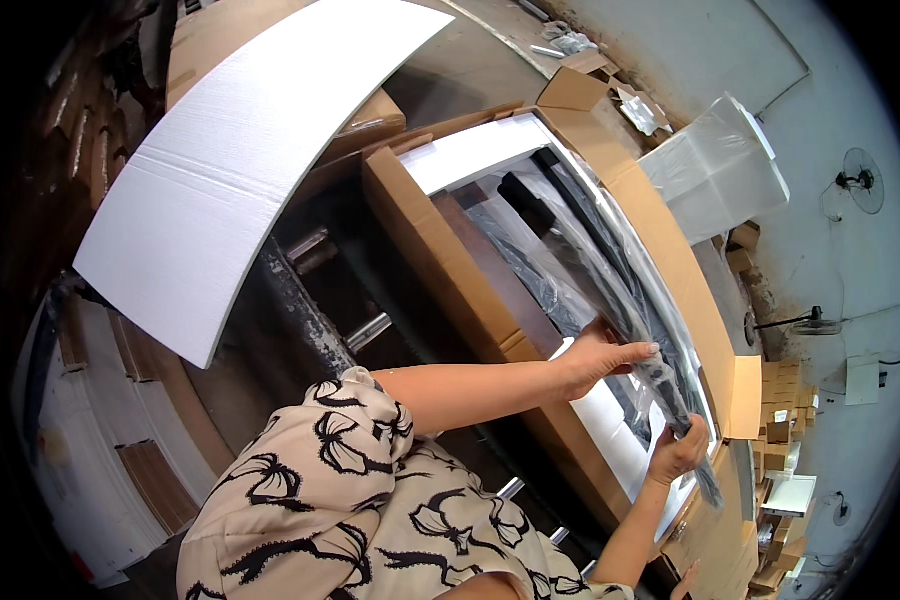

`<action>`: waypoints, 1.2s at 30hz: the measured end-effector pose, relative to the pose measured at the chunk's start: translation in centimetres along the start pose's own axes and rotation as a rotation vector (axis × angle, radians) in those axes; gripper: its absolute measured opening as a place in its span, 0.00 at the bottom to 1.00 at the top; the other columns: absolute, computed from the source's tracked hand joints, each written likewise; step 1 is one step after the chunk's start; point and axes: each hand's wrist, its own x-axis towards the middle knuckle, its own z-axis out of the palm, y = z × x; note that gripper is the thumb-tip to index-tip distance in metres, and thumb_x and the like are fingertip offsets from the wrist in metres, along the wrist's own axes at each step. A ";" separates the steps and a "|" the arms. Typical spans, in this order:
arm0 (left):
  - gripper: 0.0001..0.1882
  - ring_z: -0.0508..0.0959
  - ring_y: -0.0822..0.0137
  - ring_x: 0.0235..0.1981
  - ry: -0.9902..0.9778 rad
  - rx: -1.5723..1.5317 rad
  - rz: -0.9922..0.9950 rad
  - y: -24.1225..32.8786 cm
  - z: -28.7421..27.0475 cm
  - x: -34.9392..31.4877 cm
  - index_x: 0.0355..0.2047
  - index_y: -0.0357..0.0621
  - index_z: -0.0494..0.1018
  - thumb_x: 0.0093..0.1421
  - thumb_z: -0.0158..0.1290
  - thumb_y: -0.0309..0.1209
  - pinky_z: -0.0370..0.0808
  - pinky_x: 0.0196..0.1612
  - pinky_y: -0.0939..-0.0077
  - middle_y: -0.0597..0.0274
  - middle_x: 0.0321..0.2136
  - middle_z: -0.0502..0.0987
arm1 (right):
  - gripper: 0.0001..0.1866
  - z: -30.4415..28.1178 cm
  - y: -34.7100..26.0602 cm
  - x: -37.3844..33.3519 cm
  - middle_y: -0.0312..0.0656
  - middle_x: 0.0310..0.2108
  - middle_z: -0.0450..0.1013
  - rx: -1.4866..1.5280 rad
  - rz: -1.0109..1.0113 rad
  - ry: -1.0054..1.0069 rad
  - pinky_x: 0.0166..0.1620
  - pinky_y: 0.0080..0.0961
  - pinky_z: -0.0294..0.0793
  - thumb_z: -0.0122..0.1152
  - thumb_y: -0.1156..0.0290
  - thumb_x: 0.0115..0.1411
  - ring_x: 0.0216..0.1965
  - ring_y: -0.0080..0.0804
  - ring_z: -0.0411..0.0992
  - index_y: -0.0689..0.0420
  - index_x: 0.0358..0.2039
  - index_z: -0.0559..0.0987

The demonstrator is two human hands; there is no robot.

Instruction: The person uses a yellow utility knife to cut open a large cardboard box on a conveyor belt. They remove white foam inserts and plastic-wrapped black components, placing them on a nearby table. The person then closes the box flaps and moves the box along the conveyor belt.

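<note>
Cream top (455,535) | black bow print | loose sleeve (270,490), seemingly short

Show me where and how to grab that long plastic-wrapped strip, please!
I'd come from above: the cardboard box is open on top, with walls at its sides. Pinch the plastic-wrapped strip across its narrow width, near its closer end by the right hand, and farther along by the left hand. It's long and thin, so two spots should steady it better.

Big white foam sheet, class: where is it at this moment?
In the head view, the sheet is at the upper left, just left of the open cardboard box.
</note>
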 end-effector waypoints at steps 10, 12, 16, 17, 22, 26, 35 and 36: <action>0.29 0.73 0.66 0.50 -0.382 -0.110 -0.009 1.1 -4.7 -2.1 0.46 0.48 0.68 0.42 0.60 0.13 0.73 0.52 0.71 0.62 0.46 0.73 | 0.21 -3.6 -2.4 0.3 0.48 0.29 0.68 0.245 -0.062 -0.387 0.37 0.40 0.68 0.64 0.80 0.37 0.33 0.50 0.68 0.58 0.36 0.72; 0.31 0.71 0.65 0.52 -0.473 -0.119 -0.014 1.5 -5.4 -1.8 0.46 0.47 0.69 0.41 0.61 0.13 0.70 0.57 0.69 0.63 0.48 0.73 | 0.22 -4.2 -3.1 0.3 0.48 0.30 0.67 0.343 -0.050 -0.433 0.37 0.40 0.67 0.65 0.80 0.36 0.35 0.50 0.67 0.59 0.36 0.71; 0.32 0.69 0.63 0.56 -0.611 -0.088 0.010 2.1 -5.7 -1.5 0.48 0.45 0.70 0.40 0.62 0.12 0.66 0.60 0.67 0.60 0.51 0.71 | 0.20 -4.3 -3.5 -0.3 0.49 0.29 0.65 0.388 -0.030 -0.408 0.36 0.40 0.66 0.64 0.78 0.38 0.34 0.51 0.66 0.60 0.35 0.70; 0.31 0.68 0.62 0.57 -0.625 -0.085 0.020 2.1 -5.3 -1.6 0.47 0.45 0.70 0.40 0.62 0.13 0.64 0.62 0.65 0.59 0.52 0.71 | 0.19 -4.3 -3.2 -0.4 0.49 0.29 0.65 0.376 -0.028 -0.394 0.35 0.40 0.66 0.63 0.78 0.39 0.33 0.51 0.66 0.60 0.34 0.70; 0.34 0.66 0.61 0.59 -0.630 0.006 0.060 2.7 -4.7 -2.0 0.53 0.43 0.68 0.42 0.61 0.14 0.61 0.64 0.66 0.58 0.54 0.70 | 0.14 -4.0 -3.1 -0.5 0.50 0.28 0.63 0.344 -0.038 -0.321 0.34 0.41 0.65 0.60 0.75 0.44 0.32 0.52 0.65 0.62 0.32 0.68; 0.35 0.67 0.66 0.58 -0.577 0.006 -0.012 2.6 -4.0 -2.9 0.56 0.39 0.65 0.44 0.61 0.17 0.62 0.62 0.71 0.57 0.53 0.70 | 0.14 -4.3 -3.4 -0.3 0.50 0.28 0.63 0.296 -0.058 -0.280 0.34 0.41 0.65 0.60 0.74 0.45 0.32 0.51 0.65 0.62 0.32 0.68; 0.27 0.76 0.66 0.45 -0.022 -0.097 -0.252 -4.0 -3.4 0.6 0.53 0.37 0.64 0.52 0.54 0.14 0.74 0.48 0.74 0.57 0.45 0.73 | 0.19 0.6 -2.7 -1.3 0.46 0.29 0.68 0.286 0.008 -0.334 0.35 0.40 0.69 0.67 0.73 0.38 0.34 0.49 0.68 0.60 0.32 0.71; 0.25 0.77 0.64 0.43 0.053 -0.106 -0.182 -4.2 -2.8 0.9 0.52 0.33 0.63 0.53 0.55 0.16 0.76 0.46 0.73 0.55 0.42 0.75 | 0.20 1.6 -2.4 -1.4 0.45 0.30 0.69 0.251 0.062 -0.386 0.35 0.40 0.70 0.70 0.69 0.38 0.35 0.48 0.68 0.59 0.31 0.71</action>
